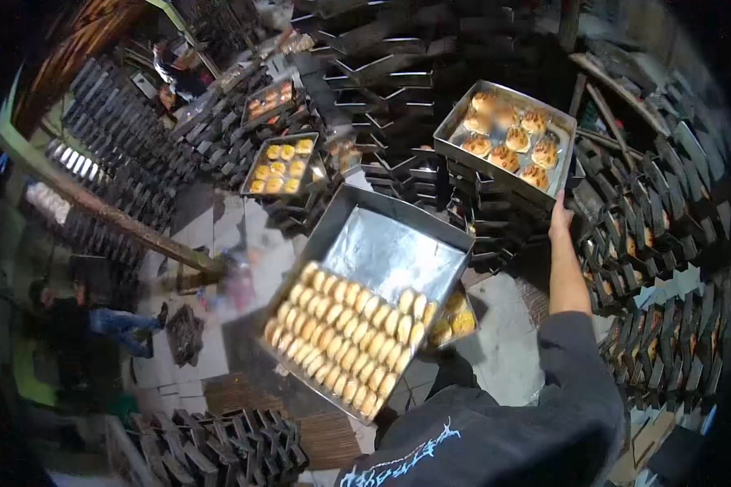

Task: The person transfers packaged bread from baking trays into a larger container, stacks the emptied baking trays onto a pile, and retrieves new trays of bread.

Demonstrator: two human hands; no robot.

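My right hand [560, 219], at the end of a bare forearm and dark sleeve, grips the near corner of a metal baking tray [503, 183]. Browned round pastries [517, 140] with dark tops sit spaced out in that tray. My left hand does not show. In front of my body is a larger deep tray [398, 247], its far part bare shiny metal. Tight rows of small pale golden pastries [341, 333] fill its near part. Whatever supports this tray is hidden. Another tray of yellow-topped pastries [456, 321] peeks out beneath its right edge.
Tall stacks of dark trays [382, 97] stand ahead, with more stacks at right [658, 325] and lower left [211, 446]. Yellow-topped pastries fill a small tray [280, 166] at left centre. Two people [179, 73] [122, 321] are at the left. A diagonal beam [114, 207] crosses the left side.
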